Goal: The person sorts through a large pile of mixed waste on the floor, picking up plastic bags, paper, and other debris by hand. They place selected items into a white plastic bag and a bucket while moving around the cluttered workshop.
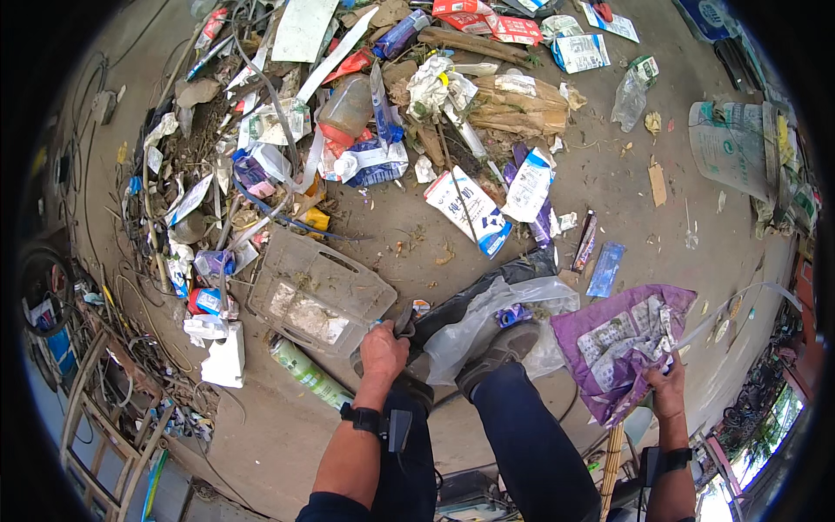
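Note:
My right hand point(668, 388) is closed on the edge of a crumpled purple bag point(574, 344) with a pale printed panel, held out at the right. My left hand point(384, 350) is curled into a fist above my shoe; a small dark piece shows at its fingers, too unclear to name. Beside that fist lies a grey plastic case point(335, 277), dirty and flat on the ground. A green spray can point(311, 374) rests below the case. Between my feet and the purple bag spreads a clear plastic bag point(487, 306), partly over a black plastic bag point(448, 300).
A large heap of mixed waste covers the ground ahead, with flattened milk cartons point(470, 211), a jar with a red lid point(346, 109) and brown cardboard point(522, 106). A translucent sack point(731, 148) stands far right. Metal frames point(96, 435) and cables lie at the left.

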The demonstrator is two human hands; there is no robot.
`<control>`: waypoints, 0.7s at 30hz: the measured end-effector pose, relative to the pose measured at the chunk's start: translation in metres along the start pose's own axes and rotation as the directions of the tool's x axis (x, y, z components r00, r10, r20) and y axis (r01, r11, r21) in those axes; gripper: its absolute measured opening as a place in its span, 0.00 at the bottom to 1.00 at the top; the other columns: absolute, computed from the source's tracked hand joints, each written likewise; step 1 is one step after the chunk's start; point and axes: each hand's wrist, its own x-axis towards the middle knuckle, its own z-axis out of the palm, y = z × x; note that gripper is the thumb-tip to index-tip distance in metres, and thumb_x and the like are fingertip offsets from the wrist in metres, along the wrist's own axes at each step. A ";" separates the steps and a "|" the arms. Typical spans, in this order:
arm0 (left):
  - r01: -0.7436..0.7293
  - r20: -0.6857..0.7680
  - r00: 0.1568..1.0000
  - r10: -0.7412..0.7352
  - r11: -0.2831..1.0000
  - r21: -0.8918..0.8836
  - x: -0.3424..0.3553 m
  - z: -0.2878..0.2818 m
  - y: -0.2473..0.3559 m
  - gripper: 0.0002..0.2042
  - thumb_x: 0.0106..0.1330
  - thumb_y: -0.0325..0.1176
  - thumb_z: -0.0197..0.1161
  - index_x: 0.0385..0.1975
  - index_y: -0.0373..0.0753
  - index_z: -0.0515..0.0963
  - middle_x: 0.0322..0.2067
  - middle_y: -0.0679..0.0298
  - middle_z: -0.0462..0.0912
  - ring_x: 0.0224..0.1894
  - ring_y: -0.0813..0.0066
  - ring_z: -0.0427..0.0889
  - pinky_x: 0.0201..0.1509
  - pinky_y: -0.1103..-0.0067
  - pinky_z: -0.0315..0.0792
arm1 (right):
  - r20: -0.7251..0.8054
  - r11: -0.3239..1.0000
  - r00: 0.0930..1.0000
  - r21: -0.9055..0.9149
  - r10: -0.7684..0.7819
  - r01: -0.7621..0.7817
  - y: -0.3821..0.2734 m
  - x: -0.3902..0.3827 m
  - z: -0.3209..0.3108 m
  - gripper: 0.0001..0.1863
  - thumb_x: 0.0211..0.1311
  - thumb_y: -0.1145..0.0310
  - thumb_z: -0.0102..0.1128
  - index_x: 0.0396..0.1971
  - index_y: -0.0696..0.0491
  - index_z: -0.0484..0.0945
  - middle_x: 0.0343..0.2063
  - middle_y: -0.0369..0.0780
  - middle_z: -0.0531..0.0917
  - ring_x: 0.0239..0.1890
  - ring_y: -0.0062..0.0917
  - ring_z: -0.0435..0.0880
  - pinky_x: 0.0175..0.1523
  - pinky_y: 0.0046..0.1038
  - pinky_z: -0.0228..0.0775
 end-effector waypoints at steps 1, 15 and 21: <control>-0.021 -0.023 1.000 0.020 0.999 -0.042 -0.005 -0.011 -0.005 0.14 0.51 0.33 0.63 0.37 0.34 0.79 0.38 0.45 0.82 0.43 0.45 0.81 0.49 0.62 0.75 | 0.008 1.000 1.000 0.002 -0.006 0.006 -0.001 -0.002 0.000 0.37 0.47 0.76 0.64 0.61 0.64 0.63 0.42 0.39 0.79 0.39 0.20 0.78 0.44 0.23 0.73; 0.274 0.272 0.950 0.151 0.010 -0.962 -0.065 -0.135 -0.021 0.18 0.67 0.37 0.65 0.50 0.33 0.74 0.38 0.59 0.83 0.20 0.80 0.73 0.29 0.76 0.76 | 0.031 0.971 0.987 -0.179 -0.156 0.159 -0.052 -0.001 0.059 0.32 0.45 0.72 0.68 0.53 0.64 0.69 0.40 0.42 0.81 0.41 0.24 0.79 0.48 0.25 0.72; 0.468 0.415 0.809 0.416 -0.029 -0.883 -0.098 -0.140 0.067 0.17 0.64 0.29 0.64 0.52 0.34 0.73 0.37 0.58 0.83 0.26 0.76 0.78 0.34 0.74 0.77 | 0.162 0.910 0.946 -0.269 -0.281 0.316 -0.080 0.000 0.161 0.37 0.43 0.63 0.73 0.54 0.62 0.69 0.47 0.50 0.80 0.51 0.36 0.79 0.57 0.33 0.68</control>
